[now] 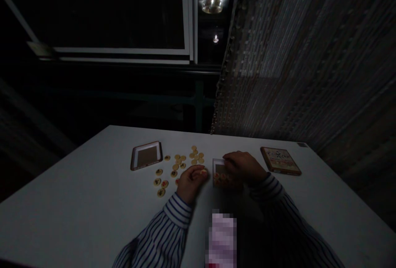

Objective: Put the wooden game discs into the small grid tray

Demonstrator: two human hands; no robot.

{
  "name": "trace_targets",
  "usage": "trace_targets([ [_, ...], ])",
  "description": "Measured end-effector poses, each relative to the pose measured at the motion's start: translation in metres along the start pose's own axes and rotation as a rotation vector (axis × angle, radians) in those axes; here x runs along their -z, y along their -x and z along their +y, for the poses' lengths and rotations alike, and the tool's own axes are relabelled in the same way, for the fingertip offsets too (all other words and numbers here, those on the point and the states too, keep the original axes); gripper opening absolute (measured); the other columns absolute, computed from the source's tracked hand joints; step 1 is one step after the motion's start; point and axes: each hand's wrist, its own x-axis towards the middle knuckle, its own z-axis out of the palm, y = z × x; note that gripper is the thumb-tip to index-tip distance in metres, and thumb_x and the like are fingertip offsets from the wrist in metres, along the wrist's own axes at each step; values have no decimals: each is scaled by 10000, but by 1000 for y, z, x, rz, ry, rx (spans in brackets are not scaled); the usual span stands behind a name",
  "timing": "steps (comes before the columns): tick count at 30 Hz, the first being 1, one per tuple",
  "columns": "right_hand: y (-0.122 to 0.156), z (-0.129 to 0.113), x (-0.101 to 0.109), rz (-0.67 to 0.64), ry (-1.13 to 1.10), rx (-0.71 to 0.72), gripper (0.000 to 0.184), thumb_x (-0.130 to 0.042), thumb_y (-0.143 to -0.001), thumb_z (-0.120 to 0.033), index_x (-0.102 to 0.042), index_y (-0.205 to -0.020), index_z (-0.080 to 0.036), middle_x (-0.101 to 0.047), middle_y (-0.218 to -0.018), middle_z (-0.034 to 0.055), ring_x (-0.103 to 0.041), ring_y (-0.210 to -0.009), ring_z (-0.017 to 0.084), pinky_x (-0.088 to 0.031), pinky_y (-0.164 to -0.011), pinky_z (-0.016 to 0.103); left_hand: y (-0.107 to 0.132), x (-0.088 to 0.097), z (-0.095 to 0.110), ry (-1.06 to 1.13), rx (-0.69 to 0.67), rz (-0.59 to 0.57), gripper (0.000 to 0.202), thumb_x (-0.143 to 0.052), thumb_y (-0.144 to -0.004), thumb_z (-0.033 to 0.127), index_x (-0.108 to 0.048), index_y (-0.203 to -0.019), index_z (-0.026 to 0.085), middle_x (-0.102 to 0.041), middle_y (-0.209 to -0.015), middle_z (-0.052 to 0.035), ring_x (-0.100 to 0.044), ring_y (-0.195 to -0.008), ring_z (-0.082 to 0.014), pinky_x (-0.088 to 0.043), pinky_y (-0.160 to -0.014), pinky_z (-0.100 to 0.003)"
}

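My left hand [191, 182] pinches a Chinese chess piece [203, 171] between thumb and fingers, just left of an open box [218, 162]. Over that box's right side hangs my right hand [246, 167], its fingers curled downward; whatever they hold is hidden. Several red-marked pieces [223, 176] lie inside the box at its near end. Left of my left hand, loose round pieces are scattered on the table, some face up like the black-marked piece [161, 192], others showing plain backs, like the blank piece [194, 148].
A shallow rimmed tray or lid [146, 156] lies at the white table's [93, 202] back left. To the right sits a flat printed box [280, 160]. Beyond the far edge are a bead-string curtain [272, 53] and a dark window [123, 50]. The light is dim.
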Motion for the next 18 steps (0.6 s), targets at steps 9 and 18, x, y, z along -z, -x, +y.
trace_targets([
  [9,10,11,12,78,-55,-21,287,-410,-825,-279,-594,-1016,-170,-644,-993,56,-569,-909,166,-395,-829,290,-9,-35,-1,87,-6,-48,293,-718,-555,293,-552,-740,139,-605,-570,20,-562,-541,-86,-430,-544,-193],
  [18,16,14,19,77,-45,-77,296,-405,-826,-305,-595,-1024,-196,-650,-969,44,-579,-883,169,-409,-798,295,-18,-55,-10,216,30,-73,310,-711,-579,304,-573,-811,153,-620,-640,18,-570,-553,-77,-443,-551,-192],
])
